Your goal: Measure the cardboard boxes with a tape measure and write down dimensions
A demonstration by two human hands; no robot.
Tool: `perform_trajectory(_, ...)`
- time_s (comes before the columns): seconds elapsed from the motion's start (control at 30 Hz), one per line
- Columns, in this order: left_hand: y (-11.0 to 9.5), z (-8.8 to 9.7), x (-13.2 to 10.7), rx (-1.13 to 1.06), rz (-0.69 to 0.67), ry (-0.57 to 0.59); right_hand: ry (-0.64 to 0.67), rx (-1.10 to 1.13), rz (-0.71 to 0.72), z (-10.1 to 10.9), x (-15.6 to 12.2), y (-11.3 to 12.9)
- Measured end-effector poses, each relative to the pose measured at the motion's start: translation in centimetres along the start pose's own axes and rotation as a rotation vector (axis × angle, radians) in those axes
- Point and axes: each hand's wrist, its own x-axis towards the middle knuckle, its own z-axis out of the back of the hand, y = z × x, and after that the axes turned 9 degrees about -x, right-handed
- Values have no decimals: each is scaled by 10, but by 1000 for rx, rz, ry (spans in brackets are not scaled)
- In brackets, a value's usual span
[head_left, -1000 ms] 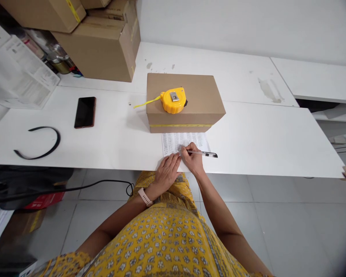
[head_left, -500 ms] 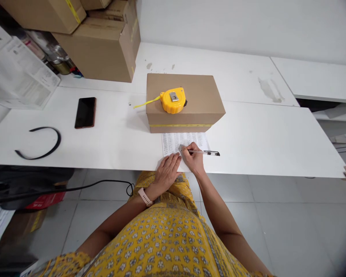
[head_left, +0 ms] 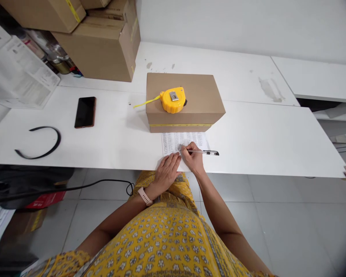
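Observation:
A clear pen with black ends [head_left: 207, 152] is gripped in my right hand [head_left: 193, 157], its tip at a sheet of paper [head_left: 170, 141] covered in columns of small writing. My left hand [head_left: 167, 170] lies flat across the paper's lower edge, fingers stretched out, at the front of the table. Just beyond the hands a brown cardboard box [head_left: 202, 96] stands at the paper's far edge. On top of it rests a yellow tape measure [head_left: 173, 100], with a short length of yellow tape sticking out to the left.
To the left on the white table [head_left: 115, 142] lie a dark phone [head_left: 85, 112] and a black headband [head_left: 57, 140]. Stacked cardboard boxes [head_left: 103, 54] fill the back left, beside a white printed package [head_left: 23, 73]. A black cable [head_left: 103, 181] hangs below the front edge.
My right hand and the pen have shifted very slightly. My left hand, the box and the tape measure stay in place.

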Motion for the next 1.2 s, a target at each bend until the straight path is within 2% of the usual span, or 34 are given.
perform_trajectory(0.5,-1,1,0,4,12,35,23,-7,-5,1,0,3)
perform_trajectory(1.03,0,-1,-1,21,-6,-4,20,21,-17,0,0,0)
perform_trajectory(1.2,1,0,-1,10,-11,-13,24,146,-34,5,4,-2)
